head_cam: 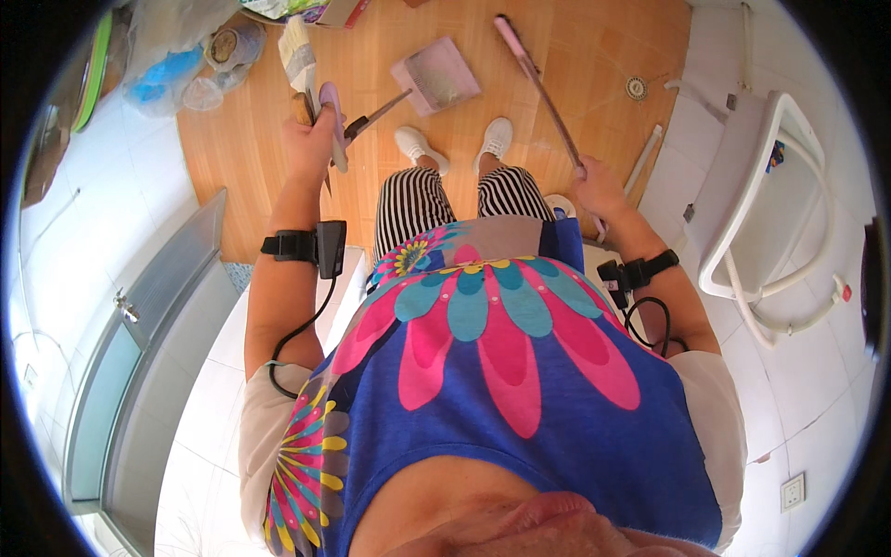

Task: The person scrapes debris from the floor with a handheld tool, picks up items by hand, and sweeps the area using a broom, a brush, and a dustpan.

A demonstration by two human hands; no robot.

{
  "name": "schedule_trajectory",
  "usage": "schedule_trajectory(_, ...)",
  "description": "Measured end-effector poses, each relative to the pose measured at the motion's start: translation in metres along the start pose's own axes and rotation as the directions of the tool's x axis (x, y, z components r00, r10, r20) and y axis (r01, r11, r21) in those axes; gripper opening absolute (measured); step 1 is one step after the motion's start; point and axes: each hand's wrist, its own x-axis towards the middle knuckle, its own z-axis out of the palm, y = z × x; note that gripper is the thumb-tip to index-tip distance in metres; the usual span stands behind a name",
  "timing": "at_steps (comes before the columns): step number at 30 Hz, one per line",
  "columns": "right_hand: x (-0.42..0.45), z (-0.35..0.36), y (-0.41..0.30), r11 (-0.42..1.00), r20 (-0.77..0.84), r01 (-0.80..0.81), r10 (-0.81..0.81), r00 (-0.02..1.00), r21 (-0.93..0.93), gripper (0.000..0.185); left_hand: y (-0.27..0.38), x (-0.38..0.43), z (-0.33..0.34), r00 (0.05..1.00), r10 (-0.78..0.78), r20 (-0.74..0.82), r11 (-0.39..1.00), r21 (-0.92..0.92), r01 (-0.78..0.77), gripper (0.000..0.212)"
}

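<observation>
My left hand (310, 143) is closed around several things: a flat paint brush (299, 59) with pale bristles, a wooden handle (302, 109), and the purple top of a dustpan's handle (333, 104). The pink dustpan (436, 76) rests on the wood-look floor ahead of my shoes, with some light debris in its pan. My right hand (600, 186) grips the stick of a broom (550, 104); its pink head (510, 36) with dark bristles lies against the floor, right of the dustpan and apart from it.
Plastic bags (163, 80) and a wrapped container (233, 47) stand at the upper left. A cardboard box (342, 12) lies at the top edge. On the right are a floor drain (636, 88), a loose white pipe (644, 160) and a white basin (786, 209) with hoses.
</observation>
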Motion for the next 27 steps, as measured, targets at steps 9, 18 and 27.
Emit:
schedule_trajectory(9,0.005,0.125,-0.172,0.964,0.308,0.074,0.008,0.951,-0.255,0.025,-0.043,0.000,-0.093,1.000,0.003,-0.030,0.965,0.262,0.005,0.029)
schedule_trajectory(18,-0.013,0.061,-0.261,0.952,0.276,0.208,-0.143,0.951,-0.223,0.016,-0.073,0.032,-0.205,0.996,-0.026,-0.082,0.997,-0.076,0.020,0.018)
schedule_trajectory(27,0.007,0.064,-0.423,0.314,0.317,0.392,-0.264,0.911,-0.865,0.013,-0.141,-0.021,-0.391,0.975,-0.123,-0.184,0.930,-0.365,0.049,0.014)
